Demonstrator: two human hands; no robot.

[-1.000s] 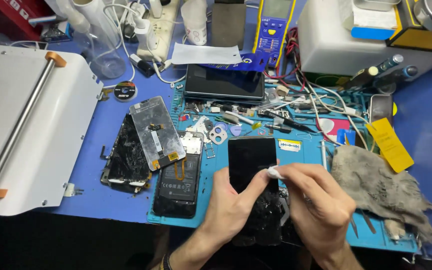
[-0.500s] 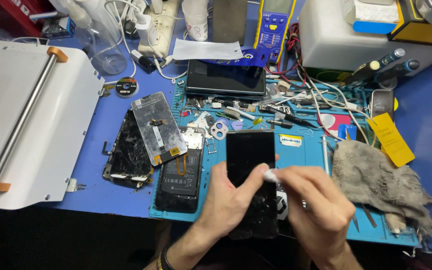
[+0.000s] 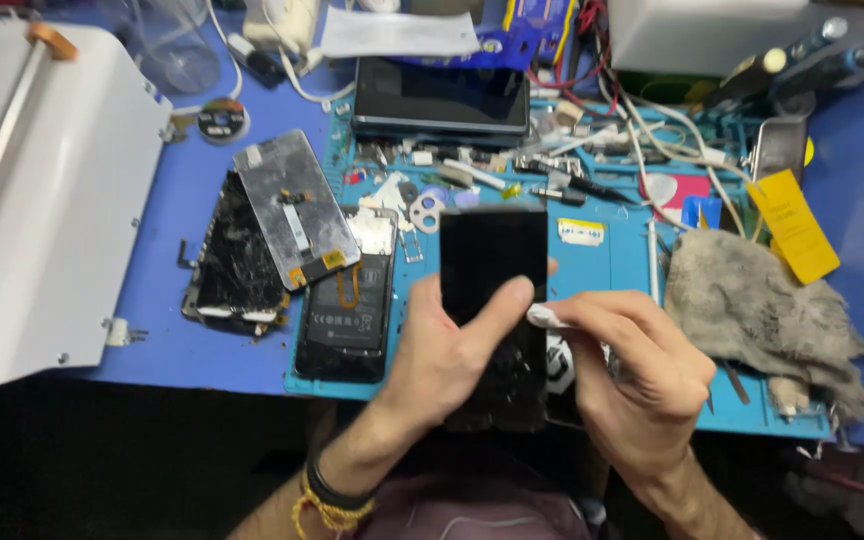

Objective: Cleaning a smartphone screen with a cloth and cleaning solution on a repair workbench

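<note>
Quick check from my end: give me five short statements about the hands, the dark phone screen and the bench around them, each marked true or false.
1. The left hand holds the dark phone screen, thumb lying across its glass. True.
2. The right hand pinches a small white wad at the screen's right edge. True.
3. The grey rag lies left of the screen. False: it lies to the right, on the teal mat.
4. The right hand holds a screwdriver. False: only the white wad shows in its fingers.
5. A cracked screen lies on the blue bench, left of the mat. True.
</note>
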